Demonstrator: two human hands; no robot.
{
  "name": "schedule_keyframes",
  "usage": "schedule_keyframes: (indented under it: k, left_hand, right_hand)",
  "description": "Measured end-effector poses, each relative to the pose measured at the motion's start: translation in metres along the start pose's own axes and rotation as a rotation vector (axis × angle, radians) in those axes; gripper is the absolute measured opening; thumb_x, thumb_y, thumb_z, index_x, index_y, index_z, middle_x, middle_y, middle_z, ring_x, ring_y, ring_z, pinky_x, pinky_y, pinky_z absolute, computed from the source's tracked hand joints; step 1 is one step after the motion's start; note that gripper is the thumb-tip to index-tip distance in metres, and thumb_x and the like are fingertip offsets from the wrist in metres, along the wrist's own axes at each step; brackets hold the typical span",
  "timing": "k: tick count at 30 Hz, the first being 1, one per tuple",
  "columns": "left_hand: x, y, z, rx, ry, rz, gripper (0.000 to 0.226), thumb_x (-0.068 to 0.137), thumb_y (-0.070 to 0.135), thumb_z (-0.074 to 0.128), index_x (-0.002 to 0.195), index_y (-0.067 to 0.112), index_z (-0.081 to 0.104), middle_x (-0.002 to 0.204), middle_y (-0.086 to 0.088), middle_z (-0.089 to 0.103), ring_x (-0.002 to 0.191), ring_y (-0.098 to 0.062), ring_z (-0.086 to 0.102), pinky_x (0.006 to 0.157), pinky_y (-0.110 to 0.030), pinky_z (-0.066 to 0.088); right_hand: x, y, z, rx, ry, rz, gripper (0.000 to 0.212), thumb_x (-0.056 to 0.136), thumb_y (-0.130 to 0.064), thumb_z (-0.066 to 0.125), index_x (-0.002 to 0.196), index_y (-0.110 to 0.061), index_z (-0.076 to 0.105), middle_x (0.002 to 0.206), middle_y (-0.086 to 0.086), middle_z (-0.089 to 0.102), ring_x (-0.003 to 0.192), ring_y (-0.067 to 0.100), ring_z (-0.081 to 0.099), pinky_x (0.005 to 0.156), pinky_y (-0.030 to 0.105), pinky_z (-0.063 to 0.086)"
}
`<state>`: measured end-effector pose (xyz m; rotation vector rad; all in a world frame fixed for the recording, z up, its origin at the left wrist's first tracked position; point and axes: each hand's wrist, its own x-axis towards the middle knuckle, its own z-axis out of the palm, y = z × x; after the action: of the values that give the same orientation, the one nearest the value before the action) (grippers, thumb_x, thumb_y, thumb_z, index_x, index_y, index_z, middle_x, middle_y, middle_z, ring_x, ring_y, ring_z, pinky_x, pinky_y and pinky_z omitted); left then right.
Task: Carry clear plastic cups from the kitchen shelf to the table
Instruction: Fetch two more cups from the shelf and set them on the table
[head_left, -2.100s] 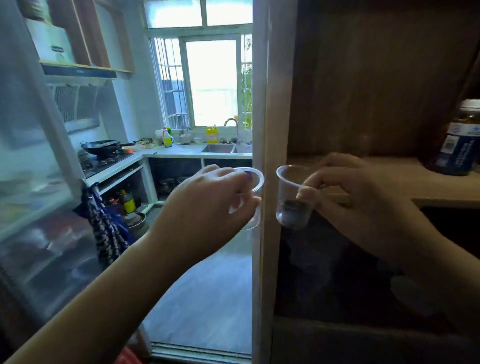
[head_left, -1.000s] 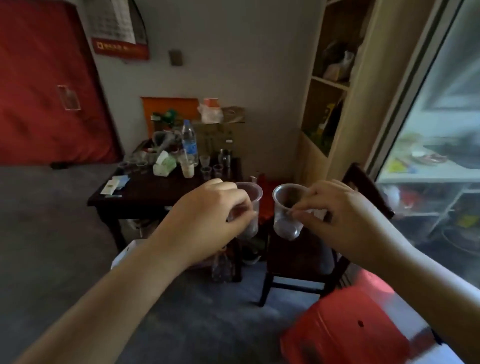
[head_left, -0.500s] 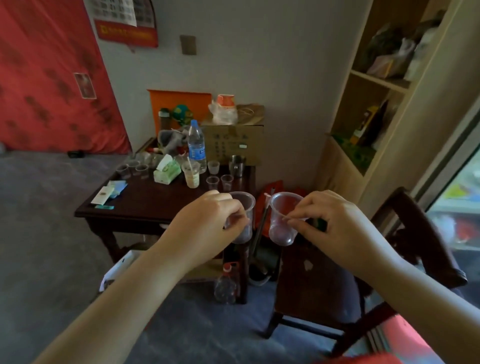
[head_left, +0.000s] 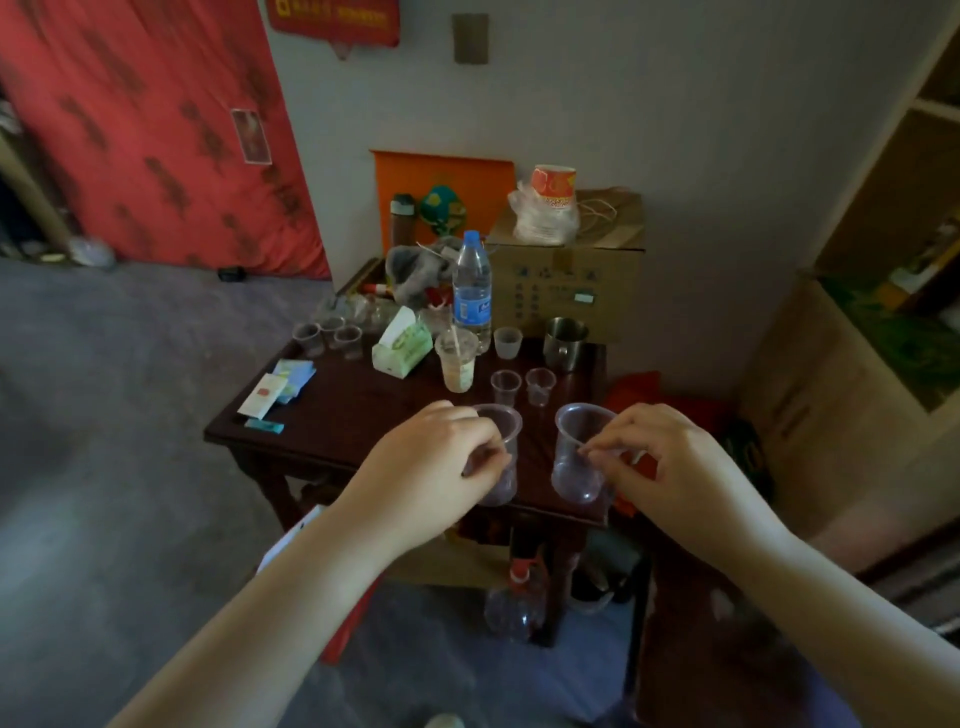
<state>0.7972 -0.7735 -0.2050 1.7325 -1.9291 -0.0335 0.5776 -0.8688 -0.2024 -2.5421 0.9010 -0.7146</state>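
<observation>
My left hand (head_left: 436, 467) grips one clear plastic cup (head_left: 501, 457) by its side. My right hand (head_left: 670, 462) pinches a second clear plastic cup (head_left: 576, 457) at its rim. Both cups are upright and held side by side above the near right part of the dark wooden table (head_left: 353, 410). Two small clear cups (head_left: 522, 387) stand on the table just beyond them, and three more clear cups (head_left: 330, 335) stand at its far left.
On the table are a water bottle (head_left: 471, 288), a drink cup with a straw (head_left: 457, 361), a tissue pack (head_left: 402, 345), a steel mug (head_left: 565, 340) and paper packets (head_left: 275, 392). A cardboard box (head_left: 566, 275) stands behind. A dark chair (head_left: 717, 639) is at lower right, a bottle (head_left: 511, 603) under the table.
I turned away from the kitchen shelf and came close to the table with a cup in each hand. The table now lies directly under the cups.
</observation>
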Motion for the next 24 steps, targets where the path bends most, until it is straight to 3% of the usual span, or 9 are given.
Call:
schedule_keyframes:
  k: [3, 8, 17, 24]
  left_hand:
    - [0.028, -0.047, 0.017, -0.037, -0.046, 0.017, 0.016, 0.085, 0.036, 0.052, 0.080, 0.024, 0.062, 0.073, 0.014, 0.055, 0.080, -0.002, 0.046, 0.062, -0.018, 0.041]
    - [0.077, -0.116, 0.057, -0.120, -0.130, 0.009, 0.013, 0.086, 0.033, 0.053, 0.082, 0.024, 0.063, 0.076, 0.013, 0.057, 0.082, -0.002, 0.048, 0.065, -0.021, 0.044]
    - [0.142, -0.171, 0.124, -0.186, -0.223, 0.013, 0.011, 0.086, 0.027, 0.054, 0.086, 0.021, 0.063, 0.080, 0.013, 0.054, 0.081, -0.005, 0.046, 0.065, -0.025, 0.044]
    - [0.169, -0.193, 0.176, -0.186, -0.271, -0.139, 0.010, 0.085, 0.019, 0.054, 0.089, 0.023, 0.063, 0.077, 0.016, 0.046, 0.079, -0.003, 0.043, 0.061, -0.013, 0.030]
  right_hand:
    - [0.035, 0.020, 0.031, 0.004, 0.004, 0.088, 0.012, 0.084, -0.029, 0.060, 0.092, -0.036, 0.066, 0.088, -0.023, 0.057, 0.094, -0.006, 0.048, 0.079, 0.006, 0.035]
    - [0.092, 0.050, 0.077, 0.076, 0.029, 0.249, 0.016, 0.086, -0.021, 0.061, 0.092, -0.035, 0.067, 0.090, -0.023, 0.057, 0.097, -0.011, 0.046, 0.079, 0.001, 0.030]
    - [0.146, 0.106, 0.119, -0.002, -0.021, 0.307, 0.018, 0.083, -0.016, 0.063, 0.096, -0.027, 0.068, 0.088, -0.020, 0.058, 0.089, -0.001, 0.049, 0.076, 0.004, 0.035]
    - [0.174, 0.181, 0.151, -0.019, -0.146, 0.301, 0.022, 0.085, -0.011, 0.059, 0.102, -0.022, 0.068, 0.094, -0.011, 0.062, 0.094, 0.007, 0.051, 0.077, 0.020, 0.044]
